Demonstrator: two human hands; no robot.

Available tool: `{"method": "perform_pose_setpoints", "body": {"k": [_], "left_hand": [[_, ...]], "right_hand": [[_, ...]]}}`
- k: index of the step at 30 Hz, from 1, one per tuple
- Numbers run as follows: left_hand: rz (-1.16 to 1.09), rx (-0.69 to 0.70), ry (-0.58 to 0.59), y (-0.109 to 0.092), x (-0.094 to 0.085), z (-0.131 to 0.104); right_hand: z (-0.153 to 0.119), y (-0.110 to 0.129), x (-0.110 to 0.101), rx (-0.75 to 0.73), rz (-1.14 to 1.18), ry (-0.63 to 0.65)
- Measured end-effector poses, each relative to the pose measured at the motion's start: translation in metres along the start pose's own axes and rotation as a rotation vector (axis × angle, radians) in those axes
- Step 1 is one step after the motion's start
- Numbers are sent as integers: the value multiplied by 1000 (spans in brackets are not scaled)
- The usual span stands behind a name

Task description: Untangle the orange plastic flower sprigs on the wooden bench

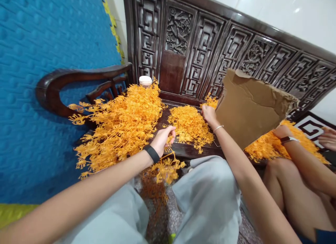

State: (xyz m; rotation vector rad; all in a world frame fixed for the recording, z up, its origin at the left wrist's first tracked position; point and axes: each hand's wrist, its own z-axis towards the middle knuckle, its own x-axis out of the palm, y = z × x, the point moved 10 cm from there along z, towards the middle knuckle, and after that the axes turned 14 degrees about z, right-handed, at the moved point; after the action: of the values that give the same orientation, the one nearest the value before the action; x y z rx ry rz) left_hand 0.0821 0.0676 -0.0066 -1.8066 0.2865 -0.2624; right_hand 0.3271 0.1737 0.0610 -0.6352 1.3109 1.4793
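Observation:
My left hand [165, 137], with a black band at its wrist, is closed around an orange plastic flower sprig [168, 169], whose branching end hangs below the fingers. Right of it lies a low heap of loose orange plastic flower pieces [190, 125] on the dark wooden bench. My right hand [209, 114], wearing a thin bracelet, is at that heap's far right edge with its fingers curled in. What it grips, if anything, is hidden. A tall pile of orange plastic sprigs [126, 121] stands left of my left hand.
A cardboard sheet [249, 107] stands tilted right of my right hand. Beyond it, another person's hand [282, 132] touches another orange pile [265, 146]. A white-lidded jar [145, 80] is behind the tall pile. The carved bench back [172, 72] rises behind; a curved armrest [49, 93] borders the left.

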Motion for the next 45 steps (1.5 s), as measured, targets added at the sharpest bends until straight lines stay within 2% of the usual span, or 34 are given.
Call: {"method": "perform_pose_setpoints", "body": {"k": [2, 6, 12, 18, 23, 30, 37, 41, 45], "left_hand": [[89, 28, -31, 6, -7, 7], [69, -59, -70, 26, -25, 27], [147, -12, -139, 19, -49, 39], [131, -3, -135, 13, -53, 40], [134, 4, -114, 13, -52, 41], [130, 7, -113, 16, -58, 41], [105, 15, -110, 13, -60, 41], [110, 11, -120, 12, -62, 39], [104, 18, -113, 13, -63, 40]], "right_hand": [[-9, -11, 16, 51, -95, 66], [-16, -11, 31, 25, -234, 130], [-20, -4, 38, -80, -395, 193], [-31, 12, 47, -160, -454, 207], [-30, 13, 50, -168, -446, 192], [-30, 6, 43, -137, -325, 94], [-32, -6, 52, -68, 24, 110], [-31, 1, 53, -149, 166, 69], [-37, 17, 57, -279, 290, 113]]}}
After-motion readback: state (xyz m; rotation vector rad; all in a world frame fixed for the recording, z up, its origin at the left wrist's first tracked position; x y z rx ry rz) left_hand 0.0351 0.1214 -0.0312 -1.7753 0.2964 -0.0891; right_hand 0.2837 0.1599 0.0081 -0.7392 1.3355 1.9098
